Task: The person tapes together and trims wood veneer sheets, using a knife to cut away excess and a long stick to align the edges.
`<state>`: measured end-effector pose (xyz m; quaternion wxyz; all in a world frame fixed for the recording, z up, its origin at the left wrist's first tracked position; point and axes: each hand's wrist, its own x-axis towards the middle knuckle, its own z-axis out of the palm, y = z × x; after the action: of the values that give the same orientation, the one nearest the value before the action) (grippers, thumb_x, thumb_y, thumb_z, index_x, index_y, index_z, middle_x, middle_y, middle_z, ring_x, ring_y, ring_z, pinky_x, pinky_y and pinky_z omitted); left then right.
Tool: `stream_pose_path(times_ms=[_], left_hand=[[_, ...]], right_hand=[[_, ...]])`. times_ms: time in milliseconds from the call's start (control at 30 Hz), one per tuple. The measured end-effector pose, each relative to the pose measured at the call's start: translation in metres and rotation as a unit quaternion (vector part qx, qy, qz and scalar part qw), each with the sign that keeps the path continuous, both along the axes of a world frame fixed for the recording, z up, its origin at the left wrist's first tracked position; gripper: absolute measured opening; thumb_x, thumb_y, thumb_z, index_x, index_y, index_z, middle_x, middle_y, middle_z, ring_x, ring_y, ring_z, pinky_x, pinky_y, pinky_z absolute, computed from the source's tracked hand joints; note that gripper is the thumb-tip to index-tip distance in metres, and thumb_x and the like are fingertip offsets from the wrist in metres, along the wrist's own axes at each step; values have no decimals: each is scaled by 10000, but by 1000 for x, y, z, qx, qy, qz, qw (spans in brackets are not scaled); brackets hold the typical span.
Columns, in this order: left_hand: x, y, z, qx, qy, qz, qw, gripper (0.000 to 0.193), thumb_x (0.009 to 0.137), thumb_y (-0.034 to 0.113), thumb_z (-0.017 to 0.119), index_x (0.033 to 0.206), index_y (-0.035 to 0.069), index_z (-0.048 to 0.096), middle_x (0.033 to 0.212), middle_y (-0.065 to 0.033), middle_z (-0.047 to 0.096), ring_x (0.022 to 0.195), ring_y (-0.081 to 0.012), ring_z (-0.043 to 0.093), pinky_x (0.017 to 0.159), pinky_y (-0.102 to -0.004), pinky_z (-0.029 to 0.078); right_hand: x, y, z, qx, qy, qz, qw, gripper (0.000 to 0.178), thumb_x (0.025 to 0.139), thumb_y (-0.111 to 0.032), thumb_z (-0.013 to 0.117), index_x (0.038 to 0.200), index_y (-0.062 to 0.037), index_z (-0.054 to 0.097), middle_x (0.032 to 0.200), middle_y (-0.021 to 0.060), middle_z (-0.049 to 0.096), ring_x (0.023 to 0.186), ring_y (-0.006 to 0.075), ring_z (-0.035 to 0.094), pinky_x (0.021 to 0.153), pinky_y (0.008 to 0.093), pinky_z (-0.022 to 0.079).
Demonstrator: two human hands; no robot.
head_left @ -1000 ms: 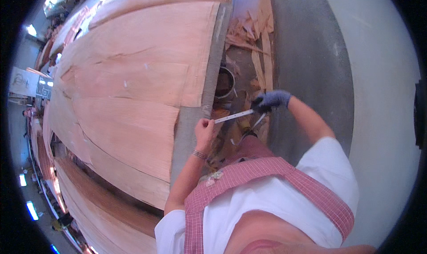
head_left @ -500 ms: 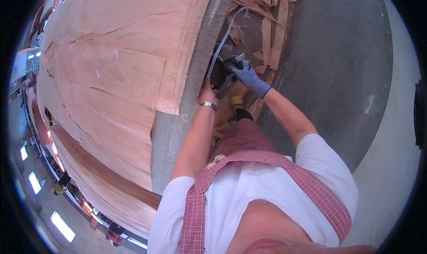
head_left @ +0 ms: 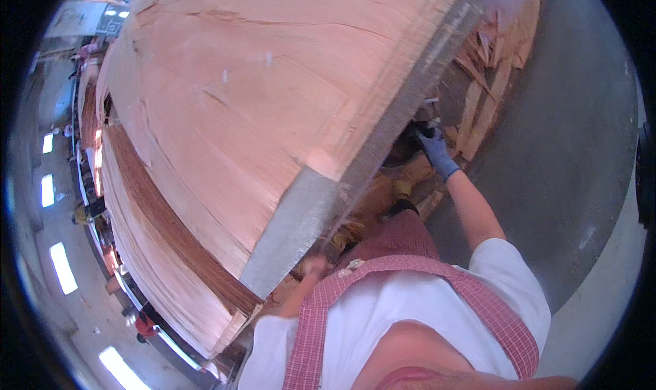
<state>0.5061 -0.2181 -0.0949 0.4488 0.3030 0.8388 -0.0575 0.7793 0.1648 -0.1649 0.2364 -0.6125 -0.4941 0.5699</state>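
The right hand (head_left: pixel 433 146), in a blue-grey work glove, reaches out and down past the edge of the long grey metal table edge (head_left: pixel 383 134). Its fingers are curled around something dark and small, but the object is hidden under the table lip and blurred, so what it grips cannot be told. Just above the glove a short pale strip (head_left: pixel 429 102) pokes out from beneath the table edge. To the right of and beyond the glove lies a heap of pale splintered wood scraps (head_left: pixel 488 82) on the grey concrete floor (head_left: pixel 560 158).

The left hand (head_left: pixel 316 266) sits close to the body, well apart from the glove, just under the near corner of the grey edge; it is blurred and whether it is closed or spread cannot be told.

Left of both hands spreads the broad sheet of thin pinkish-brown wood veneer (head_left: pixel 239 89), lying on a thick stack of similar sheets (head_left: pixel 164 253).
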Motion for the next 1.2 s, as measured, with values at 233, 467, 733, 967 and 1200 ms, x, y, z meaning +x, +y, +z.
stream_pose_path(times_ms=[233, 467, 733, 967, 1200], left_hand=[[-124, -320, 73, -118, 86, 150, 978, 278, 870, 256, 593, 1019, 26, 546, 1005, -133, 548, 924, -230, 503, 801, -350, 389], [-272, -457, 54, 121, 51, 171, 976, 207, 777, 195, 725, 758, 35, 594, 698, -65, 617, 623, -131, 570, 567, -299, 453], [-442, -454, 188, 418, -189, 256, 851, 166, 791, 40, 706, 718, 54, 558, 695, 32, 594, 634, -48, 526, 566, -224, 435], [-630, -497, 241, 459, -138, 322, 816, 210, 838, 89, 746, 739, 99, 561, 692, 27, 578, 601, -52, 519, 533, -200, 417], [-951, -579, 286, 502, 367, 130, 773, 222, 824, 71, 722, 739, 34, 520, 686, 4, 497, 642, -126, 455, 572, -284, 416]], right_hand=[[-32, -39, 26, 92, -1, -84, 992, 327, 888, -183, 696, 1153, -3, 631, 1080, 98, 678, 957, 210, 632, 852, 330, 497], [-279, -326, 240, -6, 237, 203, 950, 360, 890, -221, 578, 1184, -18, 625, 1052, 97, 698, 847, 167, 658, 669, 288, 522], [-604, -648, 243, -50, 148, 622, 767, 390, 983, -286, 530, 1317, -87, 561, 1035, 66, 665, 810, 134, 629, 766, 303, 523], [-646, -643, 270, 5, 133, 594, 793, 207, 891, -204, 605, 1032, -67, 668, 781, 5, 638, 679, 90, 561, 604, 257, 477], [-625, -599, 261, 69, 5, 537, 841, 229, 864, -213, 618, 999, -34, 663, 775, 80, 657, 701, 127, 566, 664, 319, 485]])
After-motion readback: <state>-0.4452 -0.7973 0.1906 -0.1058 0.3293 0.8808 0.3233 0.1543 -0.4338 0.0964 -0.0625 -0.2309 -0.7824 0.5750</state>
